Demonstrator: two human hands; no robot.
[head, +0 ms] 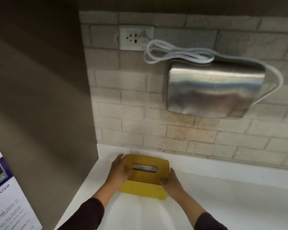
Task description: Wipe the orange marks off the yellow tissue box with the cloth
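The yellow tissue box [145,188] stands on the white counter [223,188] near the brick wall, its wooden-coloured lid with an oval slot facing up. My left hand [119,168] grips the box's left end, thumb on the lid beside the slot. My right hand [170,180] grips the right end, thumb on the lid's front corner. No cloth is in view, and I cannot make out any orange marks on the box.
A steel hand dryer [214,90] hangs on the wall above right, its white cable looped to a wall socket [136,38]. A brown panel [40,97] bounds the counter on the left, with a printed notice [7,196] on it.
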